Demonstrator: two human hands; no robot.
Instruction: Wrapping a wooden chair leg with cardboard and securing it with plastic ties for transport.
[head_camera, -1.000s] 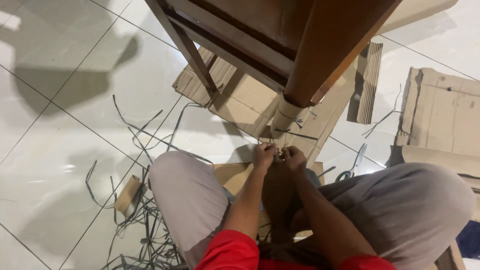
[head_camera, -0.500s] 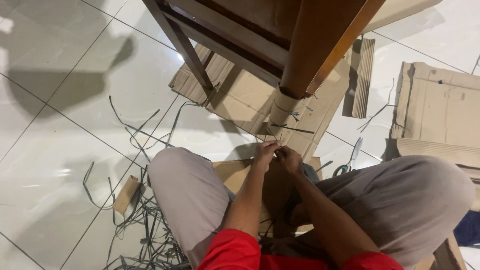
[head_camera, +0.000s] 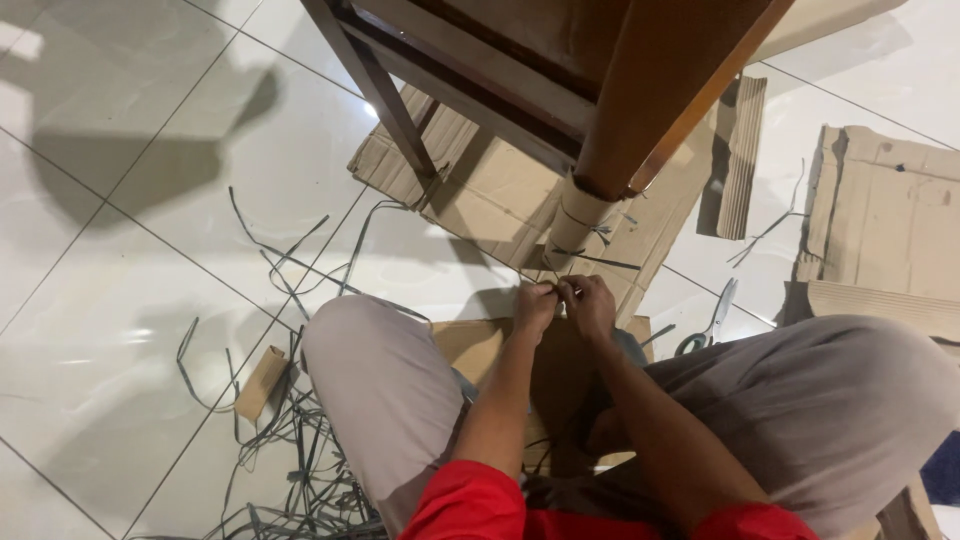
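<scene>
While both hands are pinching a thin grey strap (head_camera: 556, 288) between them, the left hand (head_camera: 533, 306) and right hand (head_camera: 592, 305) are sitting closer together than half a second ago, fingers meeting again. Just beyond the grip, the cardboard-wrapped chair leg (head_camera: 578, 222) is standing on flattened cardboard (head_camera: 500, 205). Possibly a knot is forming; fingertips are hiding it. Scissors (head_camera: 712, 320) are lying to the right.
</scene>
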